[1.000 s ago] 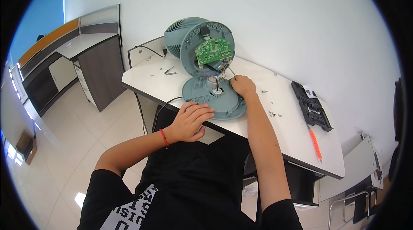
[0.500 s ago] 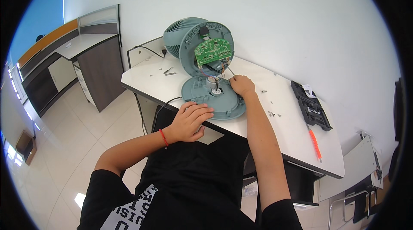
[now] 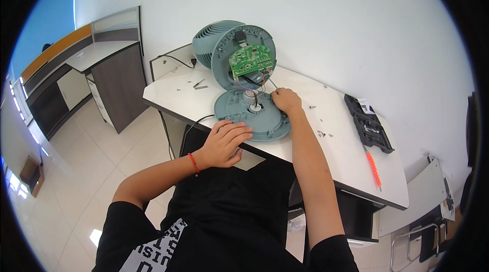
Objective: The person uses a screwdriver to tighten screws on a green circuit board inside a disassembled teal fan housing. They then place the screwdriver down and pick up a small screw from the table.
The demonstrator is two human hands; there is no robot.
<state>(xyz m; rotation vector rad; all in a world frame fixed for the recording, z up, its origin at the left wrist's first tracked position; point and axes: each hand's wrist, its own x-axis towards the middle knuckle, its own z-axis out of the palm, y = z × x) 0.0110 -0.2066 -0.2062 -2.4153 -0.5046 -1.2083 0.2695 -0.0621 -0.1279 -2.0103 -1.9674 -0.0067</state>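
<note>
A grey-green fan lies on its side, its opened underside facing me with a green circuit board exposed. Wires run from it to the round base plate, flat near the table's front edge, with a motor-like part at its middle. My left hand rests on the plate's near rim, open, fingers stretched out. At the plate's right edge, my right hand is closed with curled fingers. A thin metal shaft sticks out past them toward the fan; the rest of it is hidden.
On the white table lie small screws, thin metal bits and a black power cord. A black tool case sits open at the right, beside an orange-handled tool. A wall stands behind.
</note>
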